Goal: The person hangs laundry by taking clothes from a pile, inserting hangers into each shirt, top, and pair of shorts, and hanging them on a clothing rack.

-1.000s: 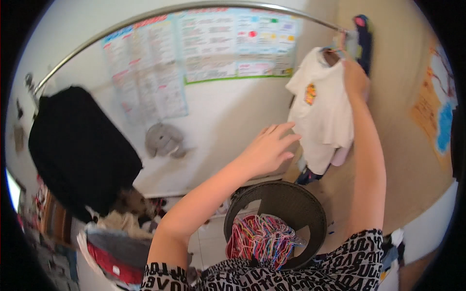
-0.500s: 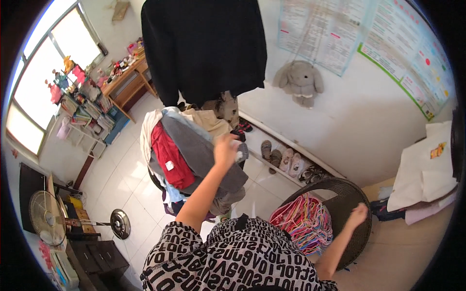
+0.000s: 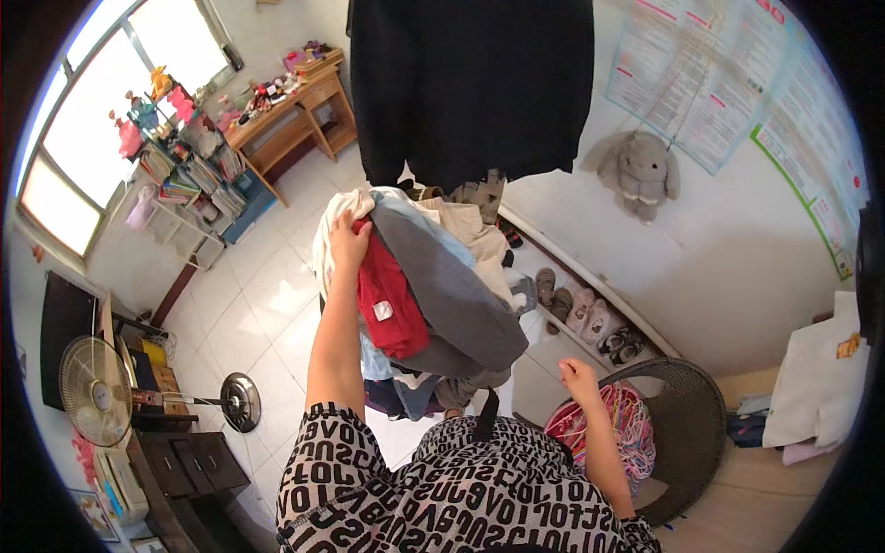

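A heap of clothes stands in the middle, with a red garment (image 3: 389,300), a dark grey garment (image 3: 442,286) and a cream garment (image 3: 334,214) on top. My left hand (image 3: 348,243) is at the heap's far left, its fingers curled on the red garment's upper edge beside the cream cloth. My right hand (image 3: 579,382) is closed like a fist in the air, between the heap and a dark woven basket (image 3: 696,424); nothing shows in it. Many colourful hangers (image 3: 613,433) lie bundled in the basket's opening. A black sweater (image 3: 470,92) hangs beyond the heap.
Several shoes (image 3: 585,313) line a low ledge along the right wall, where a plush rabbit (image 3: 638,170) hangs. A fan (image 3: 97,392) stands on the left. Folded clothes and a white bag (image 3: 795,369) lie at the far right. A wooden desk (image 3: 295,120) stands at the back.
My left hand has moved left across the heap to the red garment. My right hand has come left, away from the basket's far rim. The view has shifted, so the room appears farther right.
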### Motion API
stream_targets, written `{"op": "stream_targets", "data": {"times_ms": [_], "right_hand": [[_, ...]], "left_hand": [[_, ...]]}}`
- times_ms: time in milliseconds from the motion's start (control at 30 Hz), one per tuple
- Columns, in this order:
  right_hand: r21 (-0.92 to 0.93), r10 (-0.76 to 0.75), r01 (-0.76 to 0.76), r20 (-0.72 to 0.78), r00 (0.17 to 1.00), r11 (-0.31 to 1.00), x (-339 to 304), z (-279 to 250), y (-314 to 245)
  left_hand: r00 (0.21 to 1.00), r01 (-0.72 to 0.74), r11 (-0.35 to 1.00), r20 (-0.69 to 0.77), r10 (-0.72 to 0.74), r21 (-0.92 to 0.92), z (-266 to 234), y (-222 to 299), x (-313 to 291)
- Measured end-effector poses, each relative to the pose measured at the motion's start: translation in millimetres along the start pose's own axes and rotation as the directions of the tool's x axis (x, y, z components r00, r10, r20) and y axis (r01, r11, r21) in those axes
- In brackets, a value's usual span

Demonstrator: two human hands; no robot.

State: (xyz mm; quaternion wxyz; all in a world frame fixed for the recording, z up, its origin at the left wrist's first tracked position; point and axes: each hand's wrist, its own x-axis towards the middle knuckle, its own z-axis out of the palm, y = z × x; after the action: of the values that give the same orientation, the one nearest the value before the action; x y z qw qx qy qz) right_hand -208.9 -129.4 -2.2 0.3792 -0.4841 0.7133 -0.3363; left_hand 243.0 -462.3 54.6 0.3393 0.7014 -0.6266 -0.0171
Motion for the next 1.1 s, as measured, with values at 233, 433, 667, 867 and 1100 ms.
{"op": "stream_targets", "data": {"times_ms": [233,433,667,867,1100], "right_hand": [[-0.031,-0.016,0.02,0.118,0.993,0.999,17.5,20.8,-38.5],[0.062,0.045,-0.05,0.083,0.996,0.997,11.3,15.6,-41.5],[0.54,-0.078,-0.087,0.276,0.958,0.837,3.4,6.6,-111.8],[0.924,0.067,-0.107,0.089,0.994,0.368,2.7,-7.7,-119.6],[0.416,-0.137,0.206,-0.188,0.972,0.886,-17.3,-18.7,-56.8]], "left_hand": [[0.927,0.326,0.943,0.22,-0.304,-0.07,-10.9,4.7,38.9],[0.819,-0.154,0.591,-0.437,-0.372,-0.792,-96.2,75.7,34.5],[0.94,0.315,0.188,0.333,0.074,-0.93,-109.2,186.7,-135.4],[0.479,0.304,0.307,0.423,0.769,-0.902,-60.0,260.7,-246.8],[0.218,0.855,0.328,0.851,0.478,-0.403,-32.3,275.6,-274.7]]}}
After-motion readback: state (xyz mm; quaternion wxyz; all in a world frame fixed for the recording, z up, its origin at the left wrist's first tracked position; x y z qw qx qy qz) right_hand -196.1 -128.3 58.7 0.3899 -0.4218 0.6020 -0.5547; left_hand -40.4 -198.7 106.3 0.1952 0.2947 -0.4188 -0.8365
